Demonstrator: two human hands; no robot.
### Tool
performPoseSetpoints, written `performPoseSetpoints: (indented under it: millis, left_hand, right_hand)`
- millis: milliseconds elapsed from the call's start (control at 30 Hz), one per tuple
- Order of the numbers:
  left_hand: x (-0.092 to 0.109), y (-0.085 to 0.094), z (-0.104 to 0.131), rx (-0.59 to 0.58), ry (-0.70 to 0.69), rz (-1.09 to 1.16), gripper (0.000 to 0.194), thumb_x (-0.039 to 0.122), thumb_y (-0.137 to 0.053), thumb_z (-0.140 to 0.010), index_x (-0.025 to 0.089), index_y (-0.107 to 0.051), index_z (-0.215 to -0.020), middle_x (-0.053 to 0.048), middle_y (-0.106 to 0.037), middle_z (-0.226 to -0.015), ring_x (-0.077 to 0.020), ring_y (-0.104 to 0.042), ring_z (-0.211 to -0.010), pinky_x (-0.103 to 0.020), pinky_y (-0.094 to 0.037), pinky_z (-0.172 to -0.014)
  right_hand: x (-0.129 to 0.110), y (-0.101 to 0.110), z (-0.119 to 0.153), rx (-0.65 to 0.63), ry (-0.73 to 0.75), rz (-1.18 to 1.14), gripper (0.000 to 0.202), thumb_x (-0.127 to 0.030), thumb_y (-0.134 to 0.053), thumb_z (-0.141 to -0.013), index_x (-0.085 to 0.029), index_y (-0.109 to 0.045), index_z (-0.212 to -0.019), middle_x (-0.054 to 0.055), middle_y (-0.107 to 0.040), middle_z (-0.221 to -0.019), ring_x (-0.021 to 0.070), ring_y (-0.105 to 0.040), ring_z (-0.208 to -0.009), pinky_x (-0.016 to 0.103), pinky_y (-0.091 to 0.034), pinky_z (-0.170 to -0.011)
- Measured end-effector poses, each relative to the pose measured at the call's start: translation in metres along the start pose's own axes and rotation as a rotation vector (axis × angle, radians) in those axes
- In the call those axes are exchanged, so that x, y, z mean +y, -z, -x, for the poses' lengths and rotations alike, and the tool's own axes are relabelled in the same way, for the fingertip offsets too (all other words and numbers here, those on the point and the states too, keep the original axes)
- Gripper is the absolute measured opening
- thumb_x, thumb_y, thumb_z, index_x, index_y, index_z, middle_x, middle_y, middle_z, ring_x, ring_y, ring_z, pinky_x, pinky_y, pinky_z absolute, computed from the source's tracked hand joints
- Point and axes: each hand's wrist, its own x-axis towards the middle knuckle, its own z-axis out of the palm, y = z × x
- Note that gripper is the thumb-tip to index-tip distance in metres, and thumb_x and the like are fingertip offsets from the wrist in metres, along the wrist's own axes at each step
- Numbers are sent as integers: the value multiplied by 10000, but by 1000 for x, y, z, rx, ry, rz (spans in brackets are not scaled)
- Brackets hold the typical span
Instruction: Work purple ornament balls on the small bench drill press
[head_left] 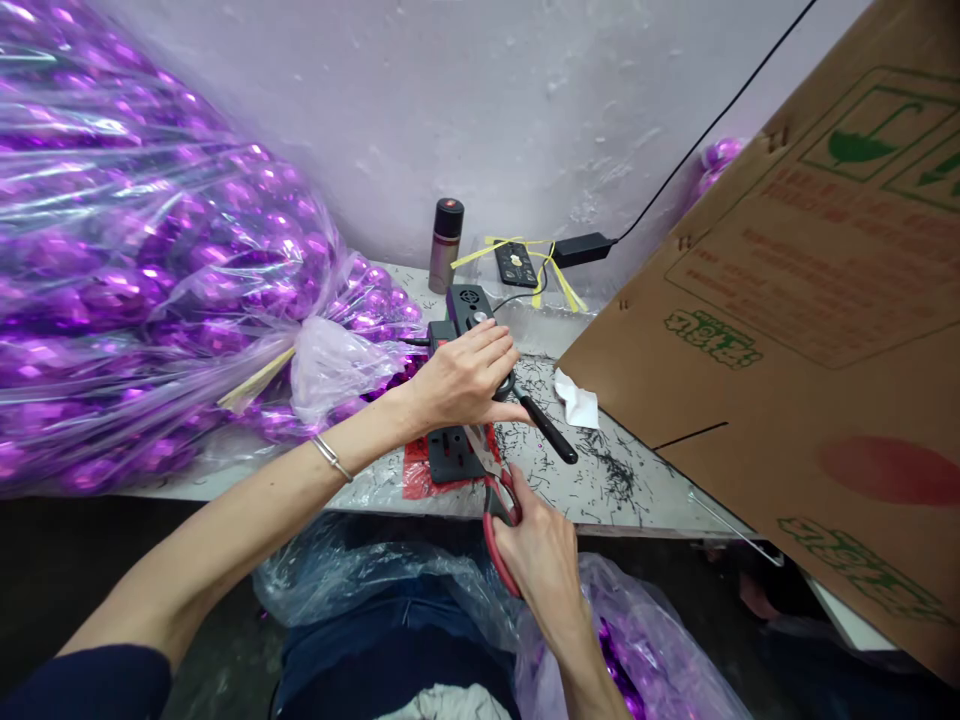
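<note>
My right hand (541, 548) is closed on the handles of red-and-black scissors (498, 535), whose blades point up and away, over a black device (452, 455) near the table's front edge. My left hand (472, 378) lies palm down over the middle of this device, by the base of its black lever handle (549, 428). Its fingers are together and bent over the top, with the thumb stretched to the right. What is under the left palm is hidden. Red plastic (416, 472) shows beneath the device.
A clear bag of shiny purple balls (150, 270) fills the left. A large cardboard box (810, 350) leans at the right. Behind the device stand a spray can (446, 245) and a black power adapter (583, 249). Black scraps and a crumpled white tissue (576, 400) lie on the table (652, 500).
</note>
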Motion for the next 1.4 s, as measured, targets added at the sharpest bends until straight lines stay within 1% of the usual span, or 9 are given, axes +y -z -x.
performPoseSetpoints:
  millis: [333, 567, 667, 767, 833, 933, 1067, 1233, 1400]
  left_hand:
    - [0, 1, 0, -3, -2, 3, 666, 664, -502, -874, 29, -670, -981, -190, -721, -994, -281, -688, -1030, -420, -560, -952]
    - [2, -1, 0, 25, 7, 4, 677, 673, -535, -849, 18, -670, -952, -197, -720, -977, -287, -698, -989, -441, -553, -964]
    - [3, -3, 0, -23, 34, 19, 670, 681, -551, -834, 36, -673, -970, -198, -716, -1014, -291, -685, -1030, -464, -541, -977]
    - [3, -3, 0, -65, 64, 42, 669, 701, -557, -816, 62, -678, -973, -191, -718, -1021, -284, -682, -1039, -472, -526, -995]
    - [4, -3, 0, -67, 73, 55, 680, 711, -557, -808, 61, -679, -962, -192, -720, -1009, -283, -684, -1031, -468, -520, -1005]
    - [5, -4, -1, -51, 74, 59, 697, 710, -549, -813, 39, -677, -951, -204, -717, -1002, -289, -682, -1033, -457, -512, -1017]
    - [6, -3, -1, -39, 69, 43, 704, 704, -559, -810, 24, -675, -952, -214, -716, -995, -294, -681, -1029, -451, -511, -1018]
    - [5, -4, 0, -32, 67, 42, 713, 701, -574, -801, 15, -673, -963, -211, -716, -993, -297, -677, -1036, -447, -502, -1030]
    - [6, -4, 0, -51, 79, 52, 713, 714, -542, -812, 32, -675, -970, -214, -713, -1015, -296, -674, -1041, -468, -511, -1016]
  right_hand:
    - [23, -12, 17, -41, -57, -335, 492, -393, -606, -798, -220, -672, -1255, 90, -791, -923, 297, -747, -911, 288, -544, -720]
    - [40, -5, 3, -201, -80, -586, 659, -471, -683, -731, -131, -630, -1294, 92, -748, -1117, 270, -696, -1074, 292, -526, -901]
    - [39, 2, 6, -217, -41, -523, 679, -490, -664, -748, -118, -612, -1313, 99, -750, -1105, 279, -704, -1054, 294, -542, -862]
    - [43, 0, 25, -167, -25, -312, 589, -419, -643, -759, -165, -641, -1291, 95, -783, -962, 291, -749, -911, 286, -563, -737]
    - [49, -5, 41, -94, -15, -182, 528, -349, -625, -761, -217, -659, -1272, 78, -792, -873, 277, -764, -803, 256, -554, -640]
    - [59, -8, 52, 74, 25, -124, 500, -370, -565, -823, -230, -638, -1298, 66, -792, -913, 245, -766, -782, 230, -544, -600]
    - [60, -6, 33, 240, 106, -1, 522, -384, -524, -837, -215, -606, -1324, 62, -755, -1108, 242, -756, -884, 260, -574, -651]
    - [59, -9, 3, 202, 218, 92, 559, -432, -541, -858, -192, -555, -1362, 77, -716, -1208, 249, -740, -943, 310, -587, -685]
    - [65, -9, 5, 174, 235, 73, 630, -481, -565, -857, -193, -481, -1410, 92, -709, -1195, 252, -703, -1019, 334, -575, -762]
